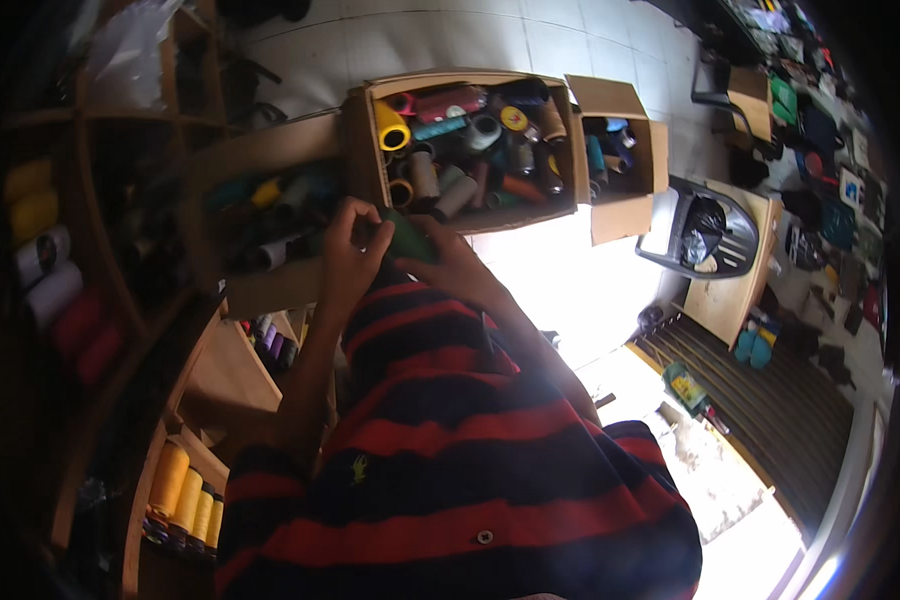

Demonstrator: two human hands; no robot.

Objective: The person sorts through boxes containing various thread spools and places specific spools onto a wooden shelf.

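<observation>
Close to my body, at the near edge of an open cardboard box [576,165], my right hand [457,268] is wrapped round a dark green thread spool [408,238]. My left hand [352,248] is beside the spool's left end, its thumb and fingers pinched together. Whatever lies in that pinch is too small to make out. Thread spools of many colours lie jumbled in the box, among them a yellow spool [391,128], a teal spool [438,128] and a grey spool [483,132].
Left of the box is a shaded open carton [270,150] with more spools. A smaller carton [615,100] stands on its right. Wooden shelving [232,360] with yellow spools [183,500] runs along my left. A black plastic chair [735,235] and a metal grille [760,400] are at right.
</observation>
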